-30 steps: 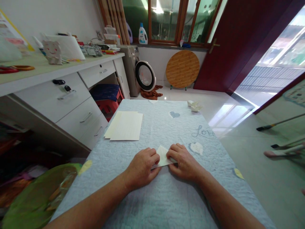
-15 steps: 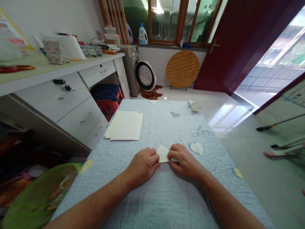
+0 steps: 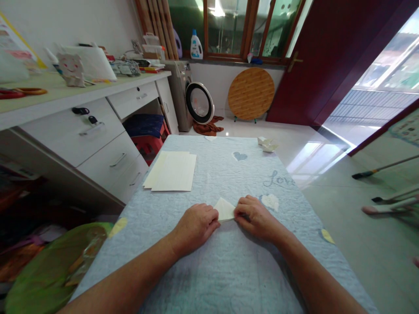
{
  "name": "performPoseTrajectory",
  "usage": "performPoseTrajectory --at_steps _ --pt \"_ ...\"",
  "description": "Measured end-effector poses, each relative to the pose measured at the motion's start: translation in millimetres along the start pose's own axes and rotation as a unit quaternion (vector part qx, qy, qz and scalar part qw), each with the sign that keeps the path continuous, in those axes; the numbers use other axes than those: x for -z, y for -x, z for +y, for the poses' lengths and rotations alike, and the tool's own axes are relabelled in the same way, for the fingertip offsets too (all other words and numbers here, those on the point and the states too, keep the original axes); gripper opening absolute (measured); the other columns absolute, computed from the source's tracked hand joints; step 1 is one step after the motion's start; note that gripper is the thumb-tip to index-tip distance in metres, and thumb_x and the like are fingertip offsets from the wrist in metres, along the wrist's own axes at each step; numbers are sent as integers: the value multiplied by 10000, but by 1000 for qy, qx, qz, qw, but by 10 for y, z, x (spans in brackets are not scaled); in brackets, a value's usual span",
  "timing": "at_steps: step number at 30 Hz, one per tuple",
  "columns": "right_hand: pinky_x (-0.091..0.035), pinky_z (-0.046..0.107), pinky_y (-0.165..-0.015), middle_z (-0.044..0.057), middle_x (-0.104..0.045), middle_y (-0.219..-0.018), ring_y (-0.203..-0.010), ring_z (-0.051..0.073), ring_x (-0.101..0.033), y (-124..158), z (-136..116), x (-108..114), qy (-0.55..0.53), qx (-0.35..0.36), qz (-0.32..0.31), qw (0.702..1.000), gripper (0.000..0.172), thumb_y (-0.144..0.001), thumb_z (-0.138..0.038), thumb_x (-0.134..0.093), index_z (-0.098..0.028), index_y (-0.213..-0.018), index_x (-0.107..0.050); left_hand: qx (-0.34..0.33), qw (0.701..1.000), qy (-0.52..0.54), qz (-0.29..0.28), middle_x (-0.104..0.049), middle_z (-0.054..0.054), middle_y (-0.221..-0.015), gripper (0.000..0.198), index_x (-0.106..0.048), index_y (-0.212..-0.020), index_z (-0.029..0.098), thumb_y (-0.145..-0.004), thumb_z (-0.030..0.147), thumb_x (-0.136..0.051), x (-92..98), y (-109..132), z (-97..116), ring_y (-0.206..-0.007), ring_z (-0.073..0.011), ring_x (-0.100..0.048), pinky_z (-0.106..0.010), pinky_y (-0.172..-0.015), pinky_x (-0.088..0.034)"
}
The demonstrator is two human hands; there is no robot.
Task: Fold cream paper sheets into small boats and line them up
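Observation:
A small folded piece of pale paper [image 3: 225,210] lies on the cloth-covered table, its pointed top facing away from me. My left hand [image 3: 199,224] grips its left end, fingers curled and thumb pressed against them. At the opposite end, my right hand [image 3: 253,216] pinches the right corner between thumb and fingers. The fingers hide both ends of the paper. Beyond my left hand lies a stack of pale yellowish paper sheets [image 3: 172,172], slightly fanned.
The light blue quilted cloth [image 3: 209,270] covers the table. Small folded paper pieces [image 3: 267,145] sit at its far right corner. A white desk with drawers [image 3: 108,144] stands left, above a green basket [image 3: 55,270]. A washing machine [image 3: 180,93] with its door ajar is farther back.
My right hand has shifted slightly right and away from me, to the paper's right corner, so more of the paper shows. My left hand has barely moved.

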State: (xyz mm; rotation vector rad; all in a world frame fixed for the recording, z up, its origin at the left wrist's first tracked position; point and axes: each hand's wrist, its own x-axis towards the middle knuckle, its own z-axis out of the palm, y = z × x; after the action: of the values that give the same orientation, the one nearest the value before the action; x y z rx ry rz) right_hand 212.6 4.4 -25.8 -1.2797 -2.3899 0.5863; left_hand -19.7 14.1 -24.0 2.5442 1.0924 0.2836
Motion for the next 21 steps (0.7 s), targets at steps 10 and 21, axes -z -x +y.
performPoseTrajectory --at_steps 10,21 --pt "-396 329 -772 37 -631 -790 -802 178 -533 -17 0 17 -10 -6 -5 1000 151 -896 -136 -588 -175 -777 -672 9 1000 21 8 -618 -27 -784 139 -584 -770 187 -898 233 -557 11 11 -9 -766 -194 -552 -298 -690 -380" --pt "-382 310 -761 37 -631 -802 -818 181 -532 -18 12 -3 -12 -45 0 999 121 -883 -133 -610 -168 -796 -686 39 999 11 -17 -647 -26 -787 170 -629 -795 170 -924 264 -571 50 20 -8 -781 -196 -575 -301 -707 -395"
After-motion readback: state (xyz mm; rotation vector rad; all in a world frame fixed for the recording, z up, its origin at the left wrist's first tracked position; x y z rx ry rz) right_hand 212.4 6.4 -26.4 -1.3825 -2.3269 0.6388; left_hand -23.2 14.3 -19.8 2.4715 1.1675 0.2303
